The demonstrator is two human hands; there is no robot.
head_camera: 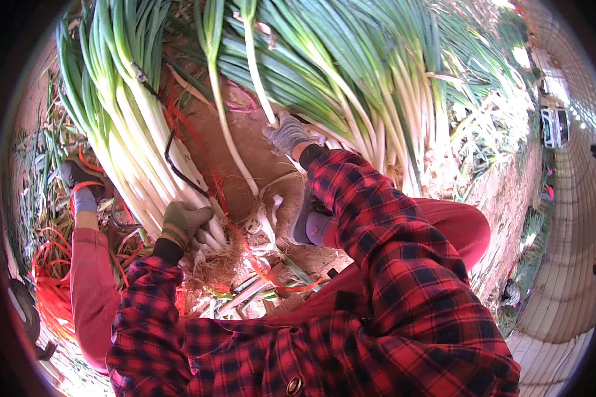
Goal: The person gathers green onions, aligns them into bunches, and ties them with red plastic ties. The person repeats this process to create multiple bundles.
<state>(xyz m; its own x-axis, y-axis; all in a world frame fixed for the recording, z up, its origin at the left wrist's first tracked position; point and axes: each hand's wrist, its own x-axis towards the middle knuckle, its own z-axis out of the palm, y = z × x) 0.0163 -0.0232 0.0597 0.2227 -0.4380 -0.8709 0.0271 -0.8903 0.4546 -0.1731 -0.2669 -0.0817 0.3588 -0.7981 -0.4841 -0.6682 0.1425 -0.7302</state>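
My left hand [186,223], in a dark work glove, lies against the root end of a large bundle of green onions [134,144]; whether its fingers grip a stalk is unclear. The bundle rests within a dark curved metal frame [179,171]. My right hand [287,133], in a grey knitted glove, is closed around the white stem of one green onion [256,74], whose leaves point away from me. Between my hands, another single green onion [228,124] lies with its roots towards me. Just beyond my right hand is a big pile of green onions [372,84].
Orange-red plastic strapping [54,293] is heaped at the left, with strands around my shoe [82,178] and beneath the bundle. Peeled outer leaves [263,226] litter the soil before me. More onions [482,74] lie at the upper right. A vehicle [555,128] stands far off at the right.
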